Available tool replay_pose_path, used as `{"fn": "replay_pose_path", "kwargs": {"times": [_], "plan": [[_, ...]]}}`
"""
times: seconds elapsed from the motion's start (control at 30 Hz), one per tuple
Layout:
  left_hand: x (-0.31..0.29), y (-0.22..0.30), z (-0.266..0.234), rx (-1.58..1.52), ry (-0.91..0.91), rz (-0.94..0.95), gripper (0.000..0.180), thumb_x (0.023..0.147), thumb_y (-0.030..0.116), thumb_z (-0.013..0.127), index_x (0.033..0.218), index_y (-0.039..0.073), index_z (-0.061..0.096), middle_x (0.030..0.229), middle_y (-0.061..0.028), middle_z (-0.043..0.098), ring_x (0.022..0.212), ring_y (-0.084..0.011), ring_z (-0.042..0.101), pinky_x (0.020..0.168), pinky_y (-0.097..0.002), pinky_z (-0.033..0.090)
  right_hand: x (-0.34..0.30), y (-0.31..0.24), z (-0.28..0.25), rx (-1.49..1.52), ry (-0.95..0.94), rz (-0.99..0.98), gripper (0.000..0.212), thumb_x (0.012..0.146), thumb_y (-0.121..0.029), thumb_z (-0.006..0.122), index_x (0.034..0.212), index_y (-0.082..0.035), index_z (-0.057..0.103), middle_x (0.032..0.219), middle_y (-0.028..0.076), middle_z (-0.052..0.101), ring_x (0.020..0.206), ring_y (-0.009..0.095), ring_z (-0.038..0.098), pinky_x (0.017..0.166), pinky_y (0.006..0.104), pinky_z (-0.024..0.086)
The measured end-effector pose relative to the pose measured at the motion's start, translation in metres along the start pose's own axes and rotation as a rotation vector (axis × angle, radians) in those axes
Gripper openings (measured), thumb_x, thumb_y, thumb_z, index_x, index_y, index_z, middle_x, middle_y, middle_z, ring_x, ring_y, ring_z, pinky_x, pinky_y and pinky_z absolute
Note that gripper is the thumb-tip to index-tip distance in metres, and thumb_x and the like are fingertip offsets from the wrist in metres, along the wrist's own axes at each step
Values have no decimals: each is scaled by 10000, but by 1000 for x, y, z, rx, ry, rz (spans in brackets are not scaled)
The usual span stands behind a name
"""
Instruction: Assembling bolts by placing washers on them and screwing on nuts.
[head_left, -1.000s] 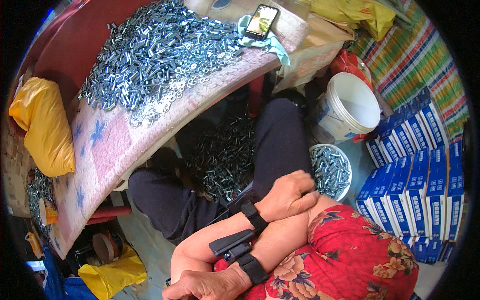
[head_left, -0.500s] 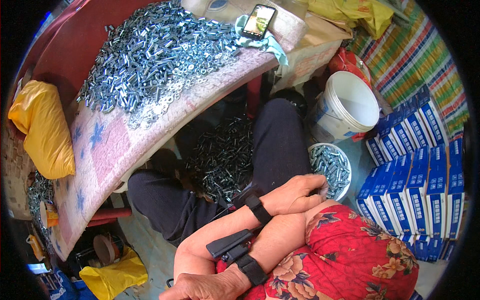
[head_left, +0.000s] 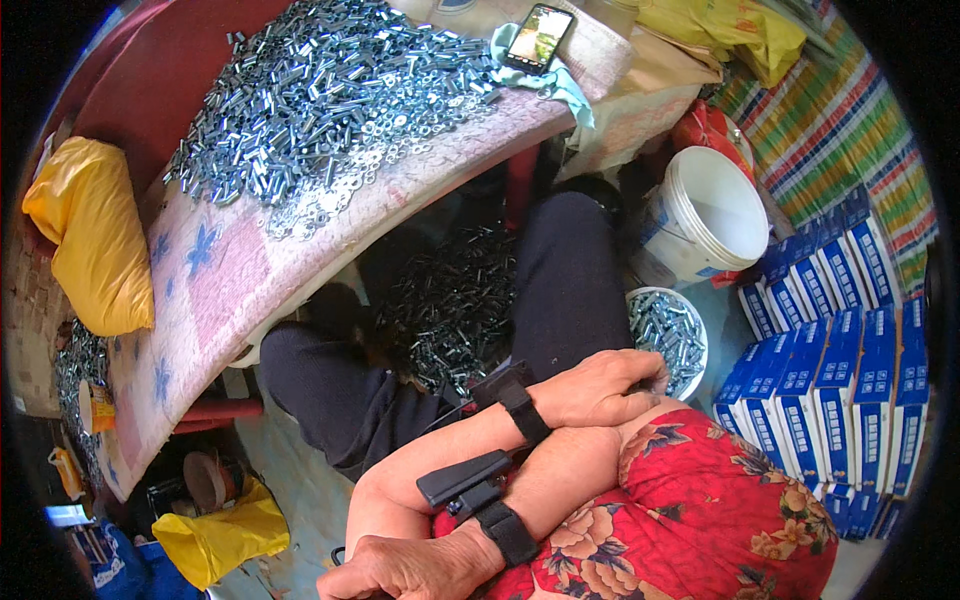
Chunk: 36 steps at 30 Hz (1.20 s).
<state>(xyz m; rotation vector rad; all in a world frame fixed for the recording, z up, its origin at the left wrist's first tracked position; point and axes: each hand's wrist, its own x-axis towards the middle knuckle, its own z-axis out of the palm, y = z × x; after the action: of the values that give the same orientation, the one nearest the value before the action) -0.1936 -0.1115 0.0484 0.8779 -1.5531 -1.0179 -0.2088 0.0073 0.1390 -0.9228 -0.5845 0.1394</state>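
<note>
Desk [head_left: 225, 260] is taking up most of the upper L side, w/ a pinkish cover on it. Striped sheet [head_left: 840, 140] is hanging upper R. Person is wearing a red floral top [head_left: 720, 490] & dark trousers [head_left: 570, 280], knees spreading under the desk edge. Stacks of blue/white boxes [head_left: 800, 400] are standing far R. Big shiny heap of metal bits [head_left: 330, 100] is covering the far part of the desk, & a darker heap [head_left: 450, 300] is lying low b/w the legs. Yellow bag [head_left: 100, 245] is slumping at the desk's L end. Big white bucket [head_left: 690, 225] is leaning a bit, looking empty. Small tub [head_left: 705, 345] is sitting just in front of it, beside the R thigh, holding lots of metal tubes [head_left: 668, 338].

Hands: arms are crossing. L hand [head_left: 605, 388] is resting over the R arm near the elbow, loosely curling, overlapping the tub's near rim from this angle; can't tell if it's touching, or holding anything. R hand [head_left: 420, 568] is lying by the L elbow, fingers bending, tips hidden, so can't tell there either. Phone [head_left: 540, 38] is lying on a pale blue cloth [head_left: 570, 95], screen glowing. Black straps [head_left: 507, 533] are wrapping both wrists. Tiny washers [head_left: 320, 205] are spilling along the heap's near edge.
</note>
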Motion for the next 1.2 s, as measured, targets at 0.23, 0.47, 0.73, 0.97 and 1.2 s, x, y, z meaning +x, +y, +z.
{"fn": "replay_pose_path", "kwargs": {"times": [0.23,0.47,0.73,0.97,1.2], "plan": [[-11,10,-8,462,36,-208,261,828,254,468,766,5,513,587,-204,487,568,-398,501,516,-436,405,-3,2,-1,-33,53,65,78,792,-68,568,735,-16,570,599,60,552,531,106,511,484,256,387],[-5,-6,4,72,149,17,282,783,271,469,740,0,538,623,-212,537,572,-386,529,528,-446,417,-2,4,4,-24,20,6,83,794,-72,568,731,-18,569,593,59,552,525,109,512,480,256,385],[-15,-9,-2,444,92,-200,293,849,275,449,915,8,552,758,-201,549,685,-378,530,626,-420,429,-9,14,7,11,22,-67,127,803,-79,515,721,12,483,562,92,497,480,168,463,468,288,349],[-12,2,-5,-220,-217,-123,413,915,317,370,1103,-13,532,1058,-234,558,981,-357,536,853,-388,412,-8,1,4,-87,-54,44,95,807,-88,555,748,-15,568,638,79,580,562,149,540,511,270,404],[-32,21,-23,168,-63,-131,365,883,291,487,1057,-19,570,851,-190,635,726,-292,629,651,-375,483,-13,-1,-5,-83,23,-96,124,813,-67,515,723,8,476,559,119,478,478,205,485,461,307,350]]}}
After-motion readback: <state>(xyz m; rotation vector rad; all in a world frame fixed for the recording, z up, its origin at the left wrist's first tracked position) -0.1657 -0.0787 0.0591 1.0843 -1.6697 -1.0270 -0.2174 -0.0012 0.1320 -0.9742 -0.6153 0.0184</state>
